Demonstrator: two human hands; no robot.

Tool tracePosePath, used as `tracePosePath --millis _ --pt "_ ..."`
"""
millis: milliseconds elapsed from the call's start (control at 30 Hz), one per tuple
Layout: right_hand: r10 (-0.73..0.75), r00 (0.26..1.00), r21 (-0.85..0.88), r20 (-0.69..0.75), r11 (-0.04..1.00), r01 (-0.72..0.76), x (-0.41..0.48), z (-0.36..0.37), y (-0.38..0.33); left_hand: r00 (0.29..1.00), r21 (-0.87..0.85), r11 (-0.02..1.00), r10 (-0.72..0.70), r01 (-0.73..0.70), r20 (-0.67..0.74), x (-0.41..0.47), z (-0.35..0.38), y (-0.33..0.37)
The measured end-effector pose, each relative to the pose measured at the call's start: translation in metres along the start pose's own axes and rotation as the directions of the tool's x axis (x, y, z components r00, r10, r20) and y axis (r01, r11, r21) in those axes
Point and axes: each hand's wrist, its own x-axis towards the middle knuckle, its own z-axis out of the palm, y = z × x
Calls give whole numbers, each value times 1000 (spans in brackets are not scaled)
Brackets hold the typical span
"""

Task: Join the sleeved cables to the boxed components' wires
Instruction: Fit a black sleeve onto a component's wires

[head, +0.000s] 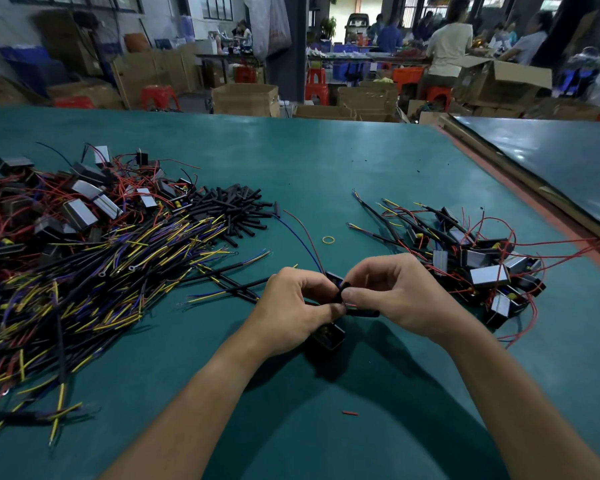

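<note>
A black boxed component (329,337) sits just below the left grip (291,303), which pinches its wires (316,261), while the right grip (392,296) pinches a black sleeve (362,312) beside them, with sleeved cables (101,271) heaped left of both on the desk (326,168).

Left hand (293,303) and right hand (394,294) together, fingers curled

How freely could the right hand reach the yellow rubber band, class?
Probably yes: the rubber band lies in the open on bare table just beyond the right hand, though that hand is busy pinching a black sleeve.
</note>
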Motion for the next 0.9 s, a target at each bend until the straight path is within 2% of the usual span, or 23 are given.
tracePosePath --millis 133,233,300,500,700,800,900 --pt "-14 999 -9 -34 1000 14 1 0 0 1000 37 999 21 -21 -13 0 1 0" --pt "-10 997 -65 -76 998 5 3 -3 0 998 237 971 43 -31 -46 0 -1 -1" --pt "3 996 -65 -85 998 -8 3 -4 0 1000 286 958 3 4 -25 0 -3 -1" --pt "19 996 -10 -84 1000 -20 4 -1 1 1000 314 949 12 -13 4 1 -3 0" --pt "22 999 -69 -48 997 -25 2 -3 2 999 327 944 46 -46 8 0 -1 0" --pt "18 999 -62 -41 998 -20 2 -2 1 1000 252 968 -11 17 -24 1 -2 -3" --pt "48 998 -107 33 993 -44 0 1 0 995 152 983 -94 100 -45 3 -3 -4"
